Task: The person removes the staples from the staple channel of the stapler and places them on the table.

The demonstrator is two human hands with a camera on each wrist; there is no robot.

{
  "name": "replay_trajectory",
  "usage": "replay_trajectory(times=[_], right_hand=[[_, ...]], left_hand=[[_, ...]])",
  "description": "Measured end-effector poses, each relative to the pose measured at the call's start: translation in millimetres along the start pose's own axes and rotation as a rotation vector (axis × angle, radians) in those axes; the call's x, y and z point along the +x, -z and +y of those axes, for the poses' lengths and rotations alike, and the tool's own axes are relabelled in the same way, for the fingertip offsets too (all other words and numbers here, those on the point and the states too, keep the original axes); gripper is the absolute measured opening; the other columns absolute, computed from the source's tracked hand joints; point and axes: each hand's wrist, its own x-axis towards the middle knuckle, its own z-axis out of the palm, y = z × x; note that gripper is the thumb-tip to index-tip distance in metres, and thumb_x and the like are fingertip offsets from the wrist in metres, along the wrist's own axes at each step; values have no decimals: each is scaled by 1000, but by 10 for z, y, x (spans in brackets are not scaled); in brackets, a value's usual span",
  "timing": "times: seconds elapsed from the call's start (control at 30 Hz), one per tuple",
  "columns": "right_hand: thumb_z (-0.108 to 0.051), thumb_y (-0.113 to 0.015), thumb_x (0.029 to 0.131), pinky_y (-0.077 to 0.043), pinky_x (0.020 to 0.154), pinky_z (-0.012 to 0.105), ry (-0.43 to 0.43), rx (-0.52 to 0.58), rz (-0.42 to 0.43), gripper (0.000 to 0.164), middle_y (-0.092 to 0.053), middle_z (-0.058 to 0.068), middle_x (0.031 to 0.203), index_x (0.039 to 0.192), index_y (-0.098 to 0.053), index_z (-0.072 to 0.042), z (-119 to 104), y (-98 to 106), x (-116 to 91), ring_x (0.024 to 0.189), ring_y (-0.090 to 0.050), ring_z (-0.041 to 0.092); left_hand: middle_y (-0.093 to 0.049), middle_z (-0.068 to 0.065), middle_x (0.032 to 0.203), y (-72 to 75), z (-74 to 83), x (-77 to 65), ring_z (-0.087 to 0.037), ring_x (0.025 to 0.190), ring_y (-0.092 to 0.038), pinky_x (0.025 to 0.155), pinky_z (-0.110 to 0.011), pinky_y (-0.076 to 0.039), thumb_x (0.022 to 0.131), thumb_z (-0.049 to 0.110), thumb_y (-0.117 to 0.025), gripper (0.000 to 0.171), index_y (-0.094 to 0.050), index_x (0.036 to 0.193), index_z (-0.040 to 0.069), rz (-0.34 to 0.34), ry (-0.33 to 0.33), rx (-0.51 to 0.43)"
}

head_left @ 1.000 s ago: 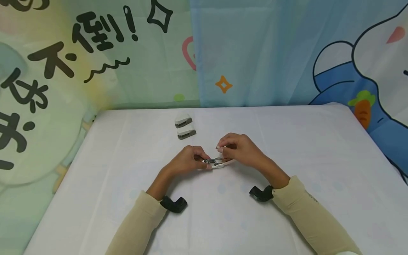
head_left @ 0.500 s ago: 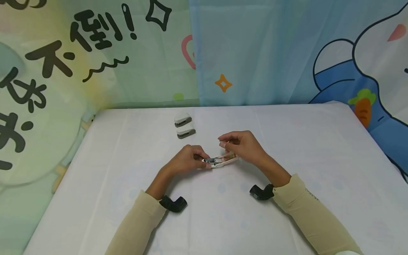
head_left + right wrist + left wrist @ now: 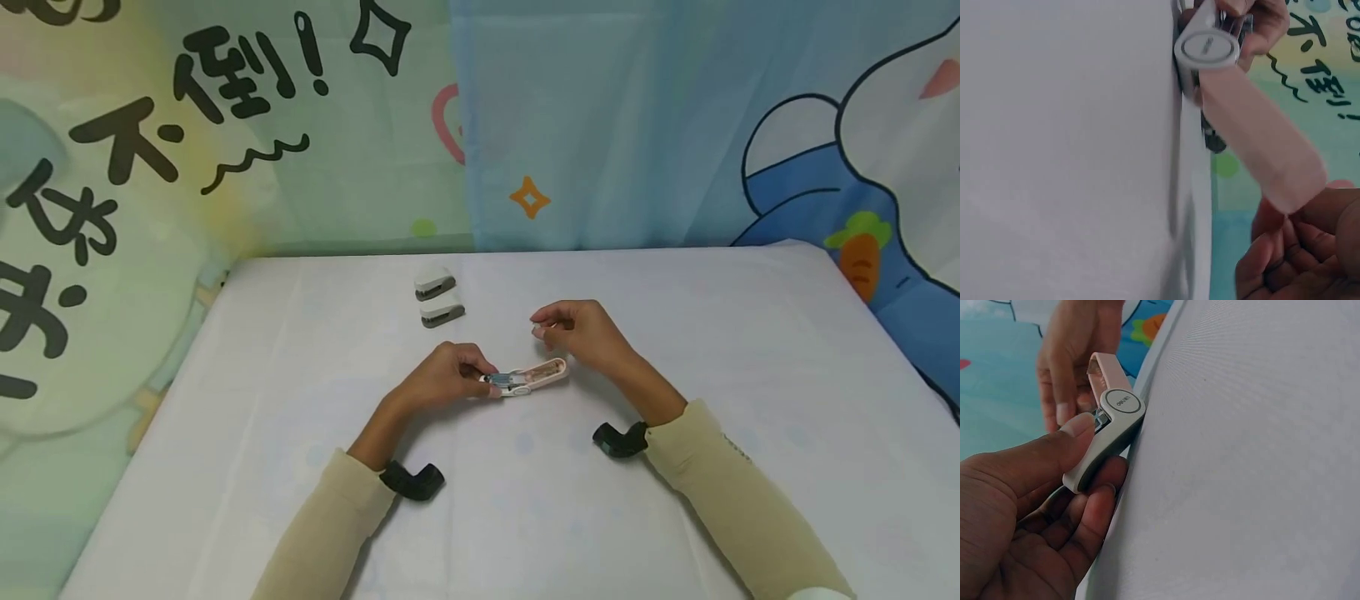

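Note:
An unfolded stapler lies low over the white table, its pink top arm swung away from the white and grey base. My left hand grips the base end, thumb near the metal magazine, as the left wrist view shows on the stapler body. Beyond the pink arm, my right hand is raised apart from the stapler. Its thumb and index finger pinch a small pale piece, too small to tell its kind. In the right wrist view the pink arm partly covers those right fingers.
Two more white and grey staplers, one farther back and one nearer, sit behind my left hand. A white cloth covers the table. A printed curtain hangs along the back edge.
My right hand has moved right and back, away from the stapler, with the small pale piece, so the pink arm shows fully. My left hand keeps its grip in place.

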Motion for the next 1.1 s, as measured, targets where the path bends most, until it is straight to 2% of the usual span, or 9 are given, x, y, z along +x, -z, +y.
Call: replay_trajectory(times=[0.2, 0.4, 0.5, 0.9, 1.1], right_hand=[[-2, -63, 90, -46, 60, 28, -9, -123, -54, 19, -65, 12, 93, 107, -70, 2, 113, 54, 309, 73, -56, 20], [-3, -65, 91, -44, 65, 28, -110, -175, -120, 19, -65, 10, 93, 108, -71, 1, 134, 72, 567, 77, -52, 18], [-5, -66, 91, -44, 66, 28, -131, -194, -138, 19, -66, 9, 92, 108, -71, 1, 113, 80, 644, 76, -53, 18], [-6, -68, 90, -45, 73, 31, -171, -243, -149, 18, -65, 9, 92, 106, -72, 1, 111, 108, 675, 82, -54, 20], [-7, -68, 89, -46, 75, 31, -158, -244, -138, 27, -66, 11, 99, 115, -68, 2, 122, 137, 636, 87, -56, 21]], left_hand=[[-66, 1, 85, -5, -22, 2, -10, 74, -56, 67, -23, -46, 79, 7, -81, 18, -75, 96, 2, 4, 5, -10], [-65, 1, 85, -5, -43, 4, -9, 73, -56, 66, -23, -45, 80, 7, -80, 18, -75, 97, 2, -13, 19, -17], [-65, 1, 85, 5, -42, 2, -9, 72, -55, 66, -23, -45, 80, 8, -80, 18, -75, 97, 2, -12, 20, -15], [-66, 1, 85, -4, -45, 21, -8, 73, -55, 67, -22, -45, 80, 7, -80, 18, -75, 96, 3, -15, 3, -5], [-65, 2, 84, -5, -61, 14, -9, 72, -54, 66, -23, -44, 80, 8, -81, 17, -75, 95, 3, -1, 6, 0]])
